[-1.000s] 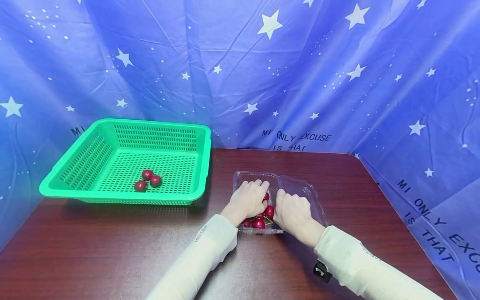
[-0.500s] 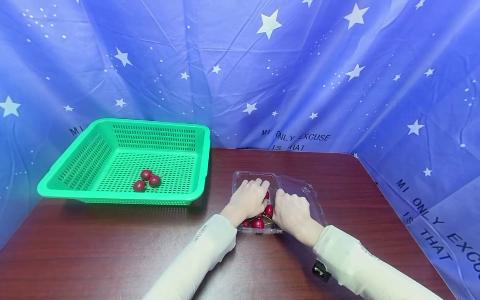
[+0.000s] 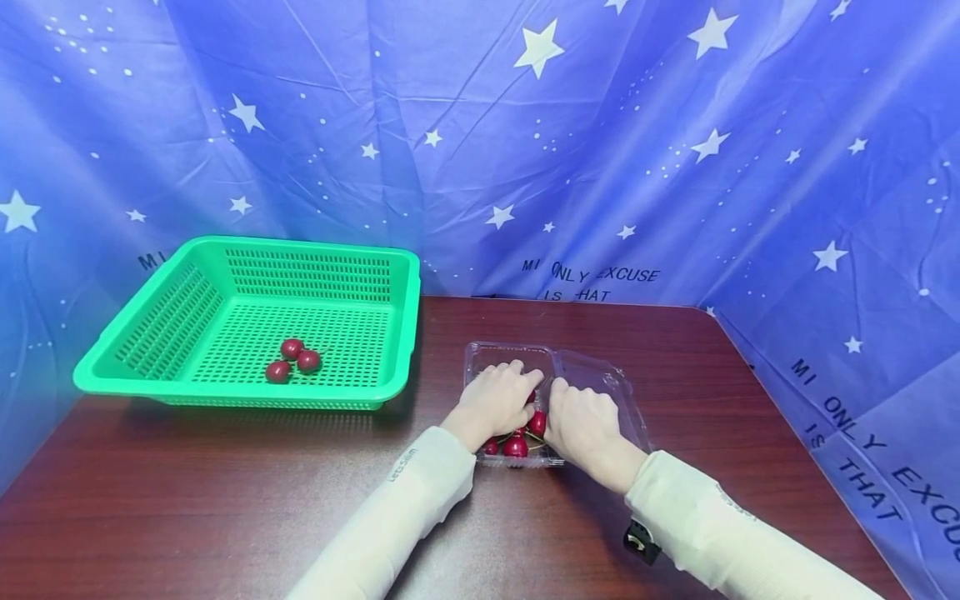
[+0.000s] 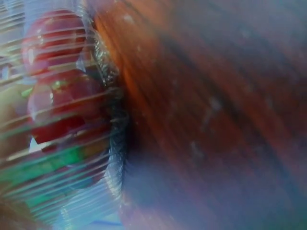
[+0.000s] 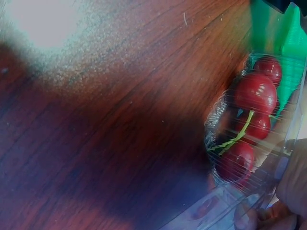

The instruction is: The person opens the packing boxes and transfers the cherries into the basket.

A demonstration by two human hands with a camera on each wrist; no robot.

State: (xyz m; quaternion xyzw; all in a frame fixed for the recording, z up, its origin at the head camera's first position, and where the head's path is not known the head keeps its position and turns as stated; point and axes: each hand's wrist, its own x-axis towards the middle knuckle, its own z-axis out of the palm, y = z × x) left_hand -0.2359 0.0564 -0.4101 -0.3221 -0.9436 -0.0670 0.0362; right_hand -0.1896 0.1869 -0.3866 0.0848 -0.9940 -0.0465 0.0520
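Observation:
A clear plastic clamshell box (image 3: 513, 348) sits right of the table's middle, with several red cherries (image 3: 515, 447) in its near part. My left hand (image 3: 495, 400) reaches down into it, fingers bent among the fruit; whether it grasps a cherry I cannot tell, as the fingertips are hidden. At the hinge side, my right hand (image 3: 588, 425) grips the box edge; in the right wrist view its fingers (image 5: 245, 218) pinch the plastic beside the cherries (image 5: 256, 93). Through the ribbed wall, the left wrist view catches two large cherries (image 4: 64, 103) and green stems.
A green plastic basket (image 3: 262, 388) stands at the back left with three cherries (image 3: 307, 361) on its floor. The box's lid (image 3: 633, 408) lies folded out to the right, partly behind my right hand. A blue star-printed curtain (image 3: 450, 100) surrounds the dark red table (image 3: 225, 492).
The left hand's index finger has lifted and spread slightly to the right over the cherries. My right hand keeps its hold on the box edge. The head view has shifted very slightly.

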